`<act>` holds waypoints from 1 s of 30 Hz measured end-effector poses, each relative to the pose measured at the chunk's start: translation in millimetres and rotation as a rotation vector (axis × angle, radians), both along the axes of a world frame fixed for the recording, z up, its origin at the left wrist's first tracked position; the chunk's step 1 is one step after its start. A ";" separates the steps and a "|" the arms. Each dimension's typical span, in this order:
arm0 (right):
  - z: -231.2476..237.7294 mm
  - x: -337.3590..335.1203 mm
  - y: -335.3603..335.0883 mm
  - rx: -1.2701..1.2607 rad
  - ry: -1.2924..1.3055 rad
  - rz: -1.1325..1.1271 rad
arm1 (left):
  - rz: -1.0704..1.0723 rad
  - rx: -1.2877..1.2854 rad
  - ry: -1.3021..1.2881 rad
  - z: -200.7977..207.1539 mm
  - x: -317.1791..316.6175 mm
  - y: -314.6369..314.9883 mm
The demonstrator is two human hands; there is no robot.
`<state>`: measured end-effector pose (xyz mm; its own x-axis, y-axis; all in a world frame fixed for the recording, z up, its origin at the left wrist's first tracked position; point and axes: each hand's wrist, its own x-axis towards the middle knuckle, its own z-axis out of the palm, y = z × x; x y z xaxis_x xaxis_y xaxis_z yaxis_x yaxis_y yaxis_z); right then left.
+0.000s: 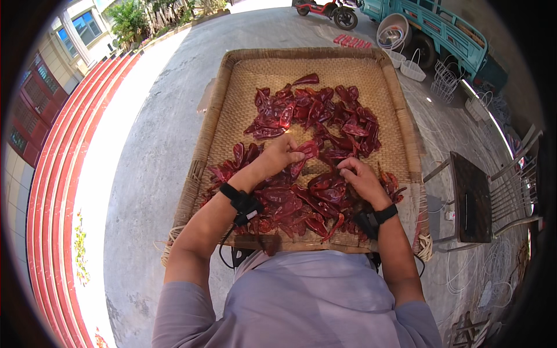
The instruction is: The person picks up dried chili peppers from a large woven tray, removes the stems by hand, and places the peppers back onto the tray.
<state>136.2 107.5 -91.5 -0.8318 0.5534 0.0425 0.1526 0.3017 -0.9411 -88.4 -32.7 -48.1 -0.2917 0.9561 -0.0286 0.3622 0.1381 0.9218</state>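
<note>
A wide woven tray (226,116) lies in front of me, covered with dried red chili peppers (342,119). They form a looser pile at the far half and a thicker one along the near edge. My left hand (278,155) is closed, pinching a flattened red chili pepper (309,149) between thumb and fingers, above the middle of the tray. My right hand (364,178) hovers low over the near pile with its fingers curled together by the peppers. Whether something small sits between those fingertips is hidden. Black straps with small devices are on both wrists.
To the right stand a dark folding chair (471,194) and a metal rack-like seat (513,191). Wire baskets (445,81), white baskets (413,71) and a teal cargo tricycle (447,29) are at the back right. Red steps (55,191) run along the left, and a red scooter (328,10) stands far off.
</note>
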 end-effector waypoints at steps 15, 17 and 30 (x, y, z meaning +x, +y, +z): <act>2.2 1.4 -1.6 -0.037 0.008 -0.007 | 0.066 0.042 -0.060 5.6 5.0 -4.4; 2.0 2.0 -1.9 -0.045 0.001 -0.014 | 0.082 0.018 -0.127 6.4 4.7 -4.0; 1.6 -1.2 -0.1 -0.040 -0.029 -0.008 | 0.237 0.142 -0.351 12.7 11.1 -4.8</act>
